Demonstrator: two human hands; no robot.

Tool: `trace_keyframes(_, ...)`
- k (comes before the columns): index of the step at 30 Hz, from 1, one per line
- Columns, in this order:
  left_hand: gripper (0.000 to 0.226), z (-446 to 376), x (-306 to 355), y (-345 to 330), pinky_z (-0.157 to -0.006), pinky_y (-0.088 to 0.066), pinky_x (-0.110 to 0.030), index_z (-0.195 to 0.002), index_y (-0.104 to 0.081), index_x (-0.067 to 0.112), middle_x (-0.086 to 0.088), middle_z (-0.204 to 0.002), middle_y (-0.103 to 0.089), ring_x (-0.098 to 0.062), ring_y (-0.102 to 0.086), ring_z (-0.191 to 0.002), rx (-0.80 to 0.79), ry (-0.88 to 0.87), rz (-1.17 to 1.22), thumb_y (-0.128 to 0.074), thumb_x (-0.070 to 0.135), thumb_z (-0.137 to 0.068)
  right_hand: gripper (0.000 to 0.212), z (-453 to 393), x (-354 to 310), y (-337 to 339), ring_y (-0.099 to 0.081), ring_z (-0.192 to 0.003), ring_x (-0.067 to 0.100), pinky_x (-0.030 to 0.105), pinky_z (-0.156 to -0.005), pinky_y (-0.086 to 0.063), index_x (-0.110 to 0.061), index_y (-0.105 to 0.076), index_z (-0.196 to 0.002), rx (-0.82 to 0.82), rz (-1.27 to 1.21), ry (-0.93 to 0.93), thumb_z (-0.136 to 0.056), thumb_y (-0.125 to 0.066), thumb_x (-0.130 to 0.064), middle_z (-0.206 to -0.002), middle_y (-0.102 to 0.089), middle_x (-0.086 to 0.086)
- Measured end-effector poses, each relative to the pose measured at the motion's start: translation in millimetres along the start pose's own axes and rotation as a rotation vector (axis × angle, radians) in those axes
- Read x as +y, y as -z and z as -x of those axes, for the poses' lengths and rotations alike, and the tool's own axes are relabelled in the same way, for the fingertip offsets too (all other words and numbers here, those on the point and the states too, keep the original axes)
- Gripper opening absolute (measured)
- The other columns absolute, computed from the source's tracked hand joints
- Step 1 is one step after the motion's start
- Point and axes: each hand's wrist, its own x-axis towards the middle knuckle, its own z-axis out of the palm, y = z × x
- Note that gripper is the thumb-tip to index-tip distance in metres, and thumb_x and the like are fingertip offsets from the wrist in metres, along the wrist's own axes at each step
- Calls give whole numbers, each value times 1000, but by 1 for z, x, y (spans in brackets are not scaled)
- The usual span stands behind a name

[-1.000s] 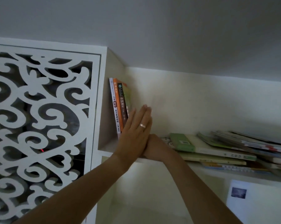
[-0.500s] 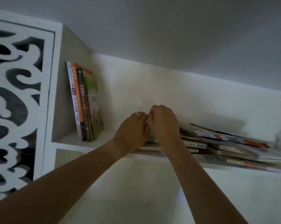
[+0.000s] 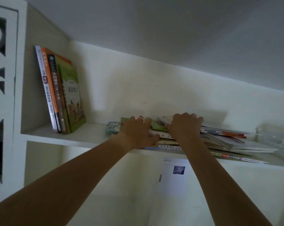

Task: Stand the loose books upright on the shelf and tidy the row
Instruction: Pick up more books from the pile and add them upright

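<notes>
From your head camera you are looking up at a white shelf (image 3: 82, 137), a smooth painted board set into a pale recess. At its left end four books (image 3: 61, 93) stand upright, leaning slightly against the side wall: a thin white spine, an orange one, a dark brown one, and a green glossy cover with an illustrated front facing right. Well apart from them, to the right, lies the loose pile of books (image 3: 222, 139), thin flat paperbacks stacked unevenly with their edges fanned out and corners overhanging the shelf's front lip.

Your left hand (image 3: 136, 132) rests on the left end of that pile, fingers curled over the top of a green-covered book (image 3: 125, 120), thumb low against the front edges; a pale ring shows on one finger. Your right hand (image 3: 185, 126) sits just beside it, knuckles up, fingers bent down over the top books and gripping them. The two hands are near each other but not touching.

At the far right stands a white perforated plastic basket (image 3: 275, 139), blurred. To the left a white fretwork panel (image 3: 0, 95) has curled cut-outs. Below the shelf a white sheet of paper (image 3: 174, 175) with a small dark picture hangs on the wall.
</notes>
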Motion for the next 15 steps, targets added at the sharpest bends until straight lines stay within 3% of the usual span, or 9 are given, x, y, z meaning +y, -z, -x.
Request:
trace_keyframes(3,83,1,5,-7,-101,-44,-48,-155,-30,21,-17,-139,-52,-39,-51,-123,68,39,-46,-37,74,-93,34,-4,14,3,-59,-103,28,36,-82,-36,-22,-61,-120,49,-59,130,-94,-58,-43,-96,-59,4)
trace_keyframes(6,80,0,4,-9,-99,-46,-47,-150,-36,20,-17,-133,-55,-38,-53,-118,109,44,-46,-38,75,-92,66,-13,43,11,-56,-117,28,39,-98,-45,-38,-46,-143,-197,-188,275,-82,-70,-49,-131,-61,2)
trace_keyframes(8,79,0,4,-10,-98,-47,-47,-148,-37,20,-17,-130,-55,-38,-54,-116,113,47,-47,-38,75,-91,83,-18,62,11,-51,-125,29,46,-106,-42,-43,-34,-149,-309,-262,264,-78,-77,-42,-144,-53,2)
trace_keyframes(11,79,0,4,-11,-96,-48,-46,-147,-38,20,-17,-128,-56,-37,-55,-114,120,45,-76,-36,76,-91,86,-22,84,5,-51,-125,30,48,-106,-42,-39,-41,-147,-264,-226,187,-72,-83,-50,-143,-54,2)
trace_keyframes(15,77,0,1,-14,-95,-50,-45,-142,-42,21,-15,-126,-59,-36,-59,-112,158,48,-82,-35,77,-90,79,-21,96,6,-58,-119,25,42,-100,-49,-42,-50,-142,-178,-251,255,-72,-80,-62,-138,-59,-1)
